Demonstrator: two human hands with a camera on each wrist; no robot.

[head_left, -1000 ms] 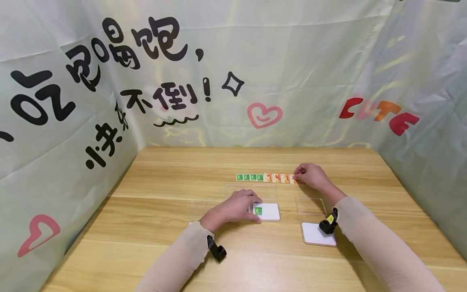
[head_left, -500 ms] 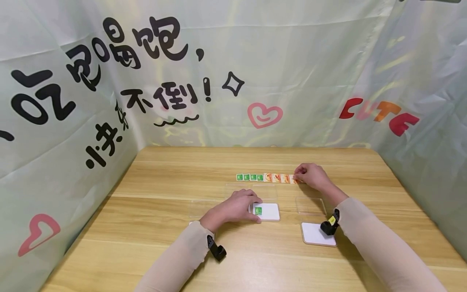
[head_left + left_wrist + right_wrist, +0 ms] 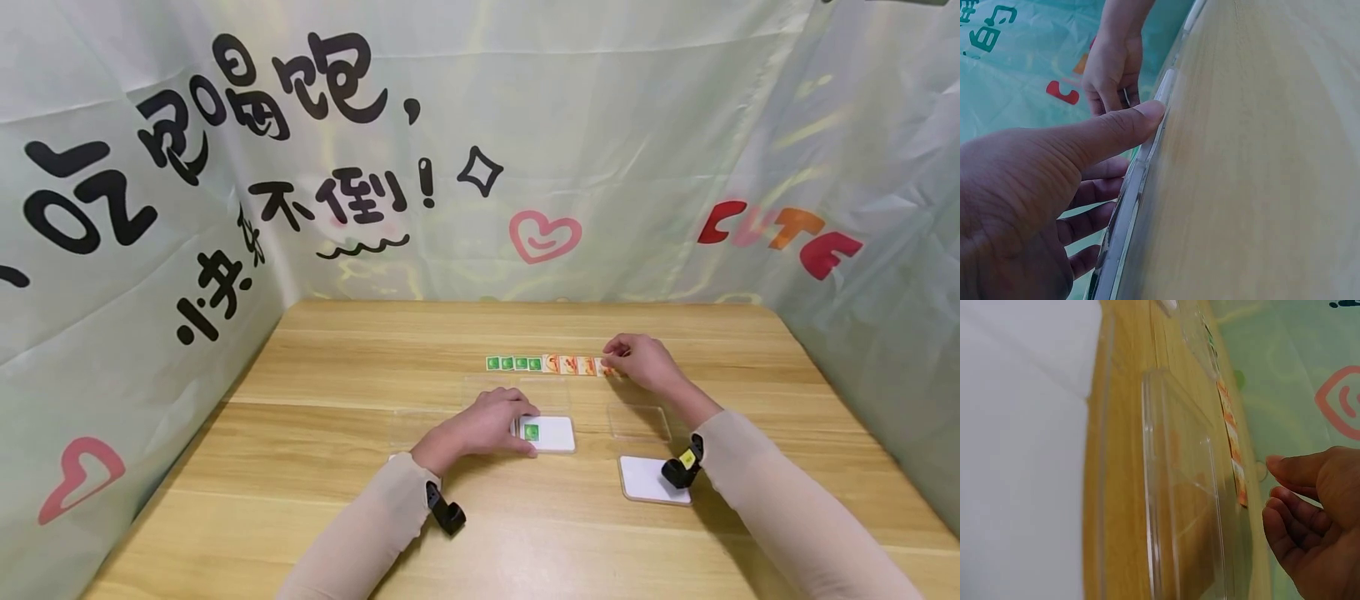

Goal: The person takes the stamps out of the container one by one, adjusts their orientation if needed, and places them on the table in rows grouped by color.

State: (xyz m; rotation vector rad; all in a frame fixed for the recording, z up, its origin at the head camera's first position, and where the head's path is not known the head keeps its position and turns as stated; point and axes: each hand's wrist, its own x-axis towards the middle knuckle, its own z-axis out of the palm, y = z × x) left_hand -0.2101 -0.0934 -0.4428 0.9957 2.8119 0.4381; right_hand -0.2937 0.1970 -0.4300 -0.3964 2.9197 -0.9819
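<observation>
My left hand (image 3: 491,423) grips a low case of white cards (image 3: 557,435), thumb on the near edge and fingers along the far one. A small green picture card (image 3: 532,432) lies on top beside the fingertips. In the left wrist view, the thumb (image 3: 1122,128) presses the case's edge. My right hand (image 3: 641,362) is at the right end of a row of small orange picture cards (image 3: 570,365), its fingers covering part of the last one. Its fingers (image 3: 1285,515) are bent, with the thumb a little apart; whether they pinch a card I cannot tell.
Small green cards (image 3: 514,364) continue the row to the left. A clear plastic lid (image 3: 639,423) lies below my right hand, with more clear lids (image 3: 545,392) near the left. Another white-card case (image 3: 637,479) sits at the right, under my right wrist. A printed cloth (image 3: 645,167) walls the table.
My right wrist has turned slightly and the forearm has shifted a little to the right, while its fingertips stay at the row's end. My left hand and the case keep their place.
</observation>
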